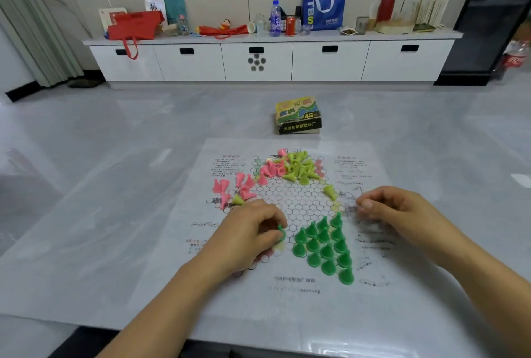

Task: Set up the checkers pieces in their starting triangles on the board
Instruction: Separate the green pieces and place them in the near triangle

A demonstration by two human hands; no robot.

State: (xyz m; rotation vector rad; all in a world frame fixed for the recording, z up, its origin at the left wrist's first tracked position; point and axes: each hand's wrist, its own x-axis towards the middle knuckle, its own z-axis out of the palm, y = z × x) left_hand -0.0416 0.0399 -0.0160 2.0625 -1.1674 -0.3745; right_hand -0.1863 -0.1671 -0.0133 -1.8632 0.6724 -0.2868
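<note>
**Step in hand.** A green piece [281, 233] is pinched between thumb and forefinger of the left hand [253, 231], low over the board [301, 205] and just left of the green triangle [324, 245]. It is judged to be the last of its colour. It should be lowered upright onto the vacant cell at the triangle's left edge and released without the neighbours being brushed, since they stand close together and look easily tipped. The board appears to be thin printed paper, so it should be kept flat.

The right hand [393, 208] rests at the board's right side with its fingers curled. Whether anything is held there cannot be told, as that area is blurred.

**Condition of pieces.** The green pieces are small cones with flared bases, standing upright in tidy rows at the near side. The pink pieces [244, 185] and yellow pieces [298, 168] lie tumbled across the far side, unsorted. One yellow piece [330, 192] lies apart, towards the right.
</note>
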